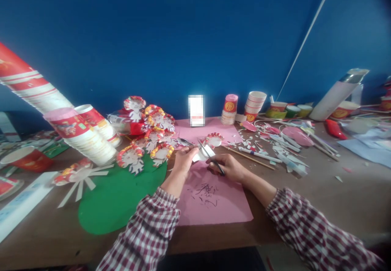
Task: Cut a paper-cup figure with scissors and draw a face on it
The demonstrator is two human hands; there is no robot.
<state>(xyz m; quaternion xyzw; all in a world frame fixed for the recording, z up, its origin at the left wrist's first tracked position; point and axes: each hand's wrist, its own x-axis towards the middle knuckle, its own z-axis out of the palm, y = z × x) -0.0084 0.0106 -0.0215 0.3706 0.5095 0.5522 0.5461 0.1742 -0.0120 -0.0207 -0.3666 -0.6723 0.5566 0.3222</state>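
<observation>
My left hand [183,161] pinches a small piece of white paper [200,154] by its left side. In my right hand [229,167] is a pair of scissors [218,166] with dark handles, fingers closed around them. The scissor blades point up and to the left across the white paper; whether they are apart is hard to see. Both hands are above a pink sheet [235,206] with dark handwriting. Just beyond the paper lies a round paper cutout with a red and yellow curled rim [215,139].
Several similar paper figures [134,157] lie left, partly on a green sheet [106,206]. Stacked paper cups [85,136] lean at far left; more cups [255,102] stand near the blue wall [195,38]. Paper scraps [284,148], a thin stick [253,159] and a red stapler-like object [335,129] are right.
</observation>
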